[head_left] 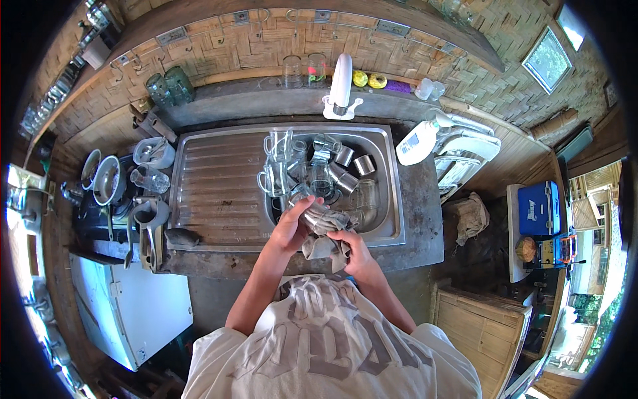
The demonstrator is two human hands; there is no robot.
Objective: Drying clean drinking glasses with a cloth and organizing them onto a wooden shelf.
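Observation:
Over the near edge of the steel sink (397,193), both my hands are closed around a crumpled grey cloth (324,223). My left hand (292,226) grips its left side, and the rim of a clear glass (300,193) shows just past the fingers; whether I hold that glass too is hard to see. My right hand (354,247) pinches the cloth's lower right part, with folds hanging below. In the basin lie several shiny metal cups (343,157) and clear glasses (320,176). Glass mugs (276,178) stand along the basin's left side.
Left of the basin extends a ribbed drainboard (219,179). A white faucet (341,83) rises behind it. At the right stand a white bottle (419,143) and folded white chairs (465,149). Pots (109,181) and a utensil tub (154,153) sit at the left.

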